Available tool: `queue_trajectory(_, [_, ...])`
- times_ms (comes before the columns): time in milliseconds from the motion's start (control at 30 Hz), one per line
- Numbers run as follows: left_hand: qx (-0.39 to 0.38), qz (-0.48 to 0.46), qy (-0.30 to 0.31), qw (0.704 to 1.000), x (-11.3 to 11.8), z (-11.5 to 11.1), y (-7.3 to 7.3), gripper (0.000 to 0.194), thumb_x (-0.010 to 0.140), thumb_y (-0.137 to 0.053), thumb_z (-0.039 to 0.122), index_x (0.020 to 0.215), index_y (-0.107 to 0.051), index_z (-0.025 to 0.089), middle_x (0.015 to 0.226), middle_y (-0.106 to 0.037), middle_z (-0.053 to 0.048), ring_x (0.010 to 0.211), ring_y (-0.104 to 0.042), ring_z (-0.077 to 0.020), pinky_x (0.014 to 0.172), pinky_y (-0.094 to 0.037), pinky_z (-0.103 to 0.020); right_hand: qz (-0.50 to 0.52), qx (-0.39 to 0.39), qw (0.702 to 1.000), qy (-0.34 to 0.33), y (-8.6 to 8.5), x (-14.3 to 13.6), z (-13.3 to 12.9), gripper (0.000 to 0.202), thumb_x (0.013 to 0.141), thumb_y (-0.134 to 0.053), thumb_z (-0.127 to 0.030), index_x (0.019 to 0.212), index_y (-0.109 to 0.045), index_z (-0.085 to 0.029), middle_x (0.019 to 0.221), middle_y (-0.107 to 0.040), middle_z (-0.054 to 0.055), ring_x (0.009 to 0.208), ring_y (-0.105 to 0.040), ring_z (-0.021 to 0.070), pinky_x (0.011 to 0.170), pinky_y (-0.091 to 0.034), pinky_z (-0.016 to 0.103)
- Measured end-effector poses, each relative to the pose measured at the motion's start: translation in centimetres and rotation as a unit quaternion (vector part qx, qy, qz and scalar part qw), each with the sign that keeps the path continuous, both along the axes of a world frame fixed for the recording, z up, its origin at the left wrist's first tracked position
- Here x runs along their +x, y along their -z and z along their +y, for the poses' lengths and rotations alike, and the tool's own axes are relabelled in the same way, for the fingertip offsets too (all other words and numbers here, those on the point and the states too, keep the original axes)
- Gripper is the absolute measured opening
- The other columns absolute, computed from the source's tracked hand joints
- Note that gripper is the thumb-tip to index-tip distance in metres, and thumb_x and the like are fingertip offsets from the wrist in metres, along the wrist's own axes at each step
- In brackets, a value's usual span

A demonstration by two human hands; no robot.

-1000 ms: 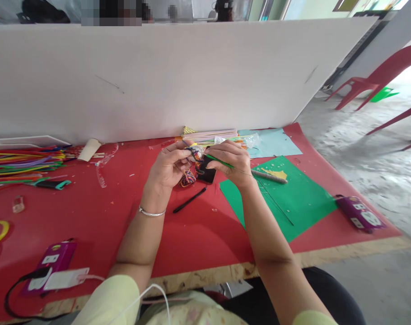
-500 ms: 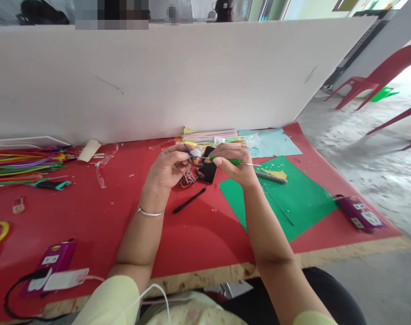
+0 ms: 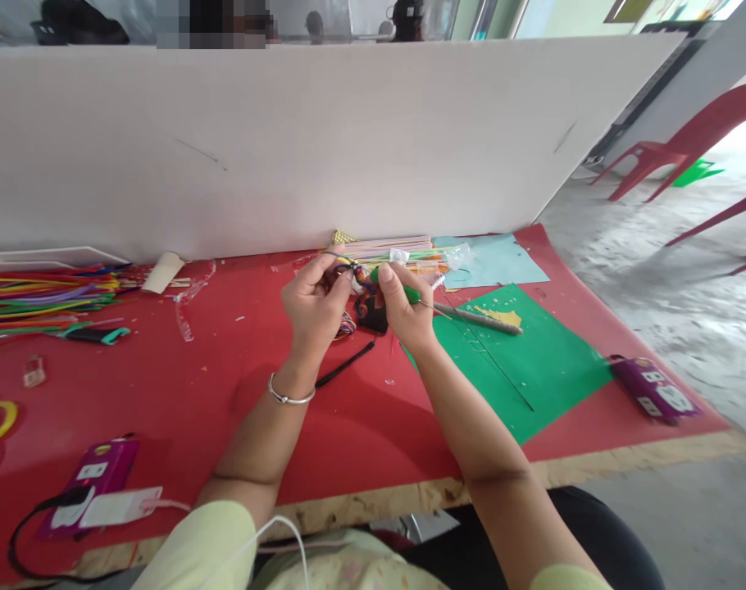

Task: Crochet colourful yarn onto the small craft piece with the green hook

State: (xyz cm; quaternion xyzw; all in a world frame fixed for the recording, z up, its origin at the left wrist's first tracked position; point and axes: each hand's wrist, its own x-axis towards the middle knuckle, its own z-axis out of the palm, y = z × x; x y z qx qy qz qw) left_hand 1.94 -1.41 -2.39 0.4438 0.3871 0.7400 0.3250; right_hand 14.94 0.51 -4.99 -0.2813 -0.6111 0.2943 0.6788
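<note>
Pinched in my left hand [image 3: 316,307] is a small piece of multicoloured yarn work [image 3: 359,274], dark blue with orange and yellow. My right hand [image 3: 405,311] is closed round the green handle of a crochet hook [image 3: 412,295], whose tip is at the yarn work and hard to make out. A ball of multicoloured yarn [image 3: 347,326] lies on the red table cover just below my left hand. Behind the hands, a dark phone [image 3: 373,318] is partly covered by yarn.
A black strap [image 3: 347,364] lies in front of the hands. A green sheet [image 3: 508,369] with a grey rod [image 3: 489,319] is to the right, near a purple pouch [image 3: 652,389]. Coloured pipe cleaners [image 3: 47,299] lie at the left; a white board [image 3: 324,147] stands behind.
Both wrists have turned, and my right hand with the hook has shifted left, closer to my left hand. The yarn work is now held between both hands in a different position.
</note>
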Motion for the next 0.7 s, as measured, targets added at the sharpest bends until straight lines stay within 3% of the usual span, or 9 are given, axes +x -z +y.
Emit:
queue_trajectory(100, [-0.012, -0.049, 0.011, 0.999, 0.4, 0.0, -0.1, 0.022, 0.075, -0.088, 0.011, 0.092, -0.086, 0.026, 0.085, -0.074, 0.001, 0.077, -0.066, -0.0119, 0.072, -0.056, -0.023, 0.046, -0.016, 0.999, 0.02, 0.4, -1.0, -0.4, 0.051, 0.103, -0.065, -0.065, 0.075, -0.069, -0.022, 0.074, -0.063, -0.001, 0.071, -0.059, 0.0127, 0.074, -0.058, 0.028])
queue_trajectory(233, [-0.071, -0.154, 0.121, 0.978, 0.4, 0.0, -0.6, 0.019, 0.072, -0.088, 0.014, 0.088, -0.084, 0.023, 0.073, -0.068, 0.003, 0.062, -0.058, -0.0077, 0.062, -0.052, -0.022, 0.098, -0.063, 0.993, 0.036, 1.3, -2.0, -0.3, 0.057, 0.096, -0.067, -0.075, 0.082, -0.076, -0.021, 0.078, -0.069, 0.001, 0.077, -0.065, 0.0148, 0.08, -0.061, 0.03])
queue_trajectory(367, [-0.114, -0.209, 0.194, 0.952, -0.2, 0.2, -0.8, 0.026, 0.066, -0.088, 0.013, 0.091, -0.086, 0.022, 0.067, -0.064, 0.004, 0.058, -0.054, -0.0058, 0.055, -0.046, -0.018, 0.114, -0.111, 0.987, 0.015, 2.0, -1.7, 0.5, 0.055, 0.094, -0.07, -0.075, 0.088, -0.079, -0.021, 0.075, -0.068, 0.0, 0.071, -0.063, 0.0144, 0.072, -0.059, 0.029])
queue_trajectory(500, [-0.136, -0.229, 0.231, 0.936, -0.6, 0.3, -0.9, 0.031, 0.063, -0.086, 0.011, 0.092, -0.087, 0.019, 0.067, -0.064, 0.003, 0.056, -0.052, -0.0041, 0.048, -0.037, -0.014, 0.109, -0.136, 0.984, -0.041, 2.3, -0.9, 1.0, 0.053, 0.097, -0.067, -0.072, 0.079, -0.075, -0.023, 0.064, -0.057, -0.004, 0.058, -0.052, 0.0106, 0.057, -0.048, 0.025])
queue_trajectory(600, [-0.143, -0.238, 0.251, 0.927, -0.9, 0.1, -1.5, 0.031, 0.061, -0.084, 0.01, 0.09, -0.087, 0.018, 0.068, -0.065, 0.003, 0.055, -0.05, -0.0026, 0.045, -0.035, -0.013, 0.084, -0.13, 0.987, -0.046, 1.9, 0.0, 1.1, 0.057, 0.097, -0.068, -0.073, 0.07, -0.071, -0.023, 0.058, -0.052, -0.005, 0.053, -0.047, 0.0097, 0.051, -0.04, 0.026])
queue_trajectory(700, [-0.171, -0.22, 0.272, 0.921, -1.5, -0.1, -2.1, 0.031, 0.06, -0.082, 0.008, 0.089, -0.087, 0.016, 0.064, -0.063, 0.003, 0.052, -0.047, -0.0025, 0.043, -0.032, -0.012, 0.041, -0.065, 0.996, -0.034, 1.0, 1.2, 1.3, 0.056, 0.097, -0.07, -0.07, 0.068, -0.073, -0.022, 0.063, -0.06, -0.003, 0.057, -0.052, 0.0107, 0.058, -0.046, 0.028])
